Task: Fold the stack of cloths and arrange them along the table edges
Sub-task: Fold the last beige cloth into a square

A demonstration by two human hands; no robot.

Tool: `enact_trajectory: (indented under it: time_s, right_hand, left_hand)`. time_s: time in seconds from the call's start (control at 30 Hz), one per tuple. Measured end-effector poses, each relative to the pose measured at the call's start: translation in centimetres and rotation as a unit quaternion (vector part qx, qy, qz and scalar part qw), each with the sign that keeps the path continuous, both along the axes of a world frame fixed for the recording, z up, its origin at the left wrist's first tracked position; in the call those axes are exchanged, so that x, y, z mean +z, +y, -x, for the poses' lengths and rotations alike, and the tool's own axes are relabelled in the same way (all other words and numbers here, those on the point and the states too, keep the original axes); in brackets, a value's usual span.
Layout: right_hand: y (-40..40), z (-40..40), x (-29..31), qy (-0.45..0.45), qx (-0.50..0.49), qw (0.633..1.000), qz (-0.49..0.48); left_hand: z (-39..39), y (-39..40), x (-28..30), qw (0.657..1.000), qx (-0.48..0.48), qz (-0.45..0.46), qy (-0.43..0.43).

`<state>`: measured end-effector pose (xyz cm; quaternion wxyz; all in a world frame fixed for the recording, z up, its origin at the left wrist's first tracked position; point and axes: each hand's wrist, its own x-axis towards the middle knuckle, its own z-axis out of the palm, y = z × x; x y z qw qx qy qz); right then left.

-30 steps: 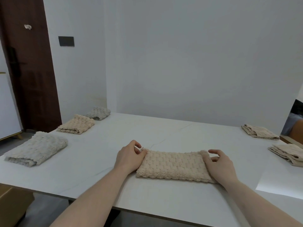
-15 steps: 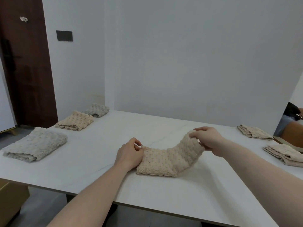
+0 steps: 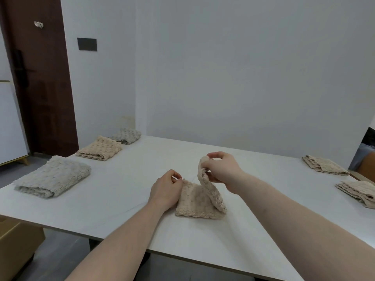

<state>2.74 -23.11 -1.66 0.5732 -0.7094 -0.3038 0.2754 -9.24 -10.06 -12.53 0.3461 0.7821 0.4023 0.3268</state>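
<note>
A beige knobbly cloth lies mid-fold near the front of the white table. My left hand pins its left end to the tabletop, fingers pinched on the edge. My right hand grips the other end and holds it raised above the cloth, arched over toward the left. Along the left edge lie three folded cloths: grey, beige, grey. Two folded beige cloths lie along the right edge.
A white wall stands behind the table's far edge. A dark wooden door is at the far left. A cardboard box sits on the floor below the table's front left corner.
My right hand lifted the cloth's right end off the table and carried it up and leftward, over the cloth. My left hand stayed on the left end.
</note>
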Motion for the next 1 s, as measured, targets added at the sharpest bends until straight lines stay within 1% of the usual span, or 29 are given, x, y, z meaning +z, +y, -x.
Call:
enact_trajectory:
  time_s: [0.2,0.3,0.37,0.4,0.43,0.5,0.53,0.63,0.7,0.77,0.83,0.93,1.0]
  right_hand:
    - [0.2,1.3,-1.5,0.012,0.021,1.000,0.012]
    - [-0.4,1.5,-2.1,0.037,0.050,0.998,-0.010]
    - [-1.4,1.1,-2.6,0.035,0.049,0.998,-0.036]
    - [-2.1,0.8,-3.1,0.006,0.039,0.998,-0.046]
    - [-2.7,0.4,-3.8,-0.055,0.021,0.997,-0.043]
    - [-4.1,-0.4,-5.8,-0.206,-0.011,0.978,-0.014]
    - [-4.7,-0.6,-7.0,-0.252,-0.010,0.968,-0.002]
    - [-5.8,-0.7,-10.1,-0.319,0.030,0.947,0.031]
    - [-5.7,-0.7,-11.2,-0.373,0.030,0.926,0.056]
    - [-5.5,-0.5,-11.3,-0.405,0.020,0.910,0.084]
    - [-5.5,-0.4,-11.4,-0.426,0.019,0.899,0.104]
    - [-5.7,-0.5,-11.7,-0.428,0.023,0.898,0.101]
    - [-5.6,-0.5,-11.6,-0.435,0.022,0.895,0.101]
  left_hand:
    - [0.1,0.0,0.2,1.000,0.007,0.016,-0.024]
    - [0.1,0.0,0.2,0.999,0.010,0.027,-0.036]
    - [0.2,0.0,0.2,0.998,0.008,0.037,-0.042]
    - [0.2,-0.1,0.3,0.998,0.006,0.041,-0.046]
    - [0.1,-0.1,0.3,0.998,0.004,0.044,-0.048]
    - [0.1,-0.2,0.5,0.998,0.006,0.042,-0.048]
    - [0.1,-0.2,0.6,0.998,0.008,0.040,-0.047]
    - [0.0,-0.1,0.7,0.997,0.007,0.047,-0.060]
    - [0.0,0.0,0.6,0.996,0.000,0.058,-0.071]
    - [0.2,0.1,0.5,0.995,-0.006,0.066,-0.075]
    - [0.2,0.2,0.2,0.996,-0.004,0.064,-0.060]
    - [0.0,0.1,0.0,0.999,0.012,0.030,-0.044]
    - [0.1,0.0,0.2,0.995,0.011,0.014,-0.098]
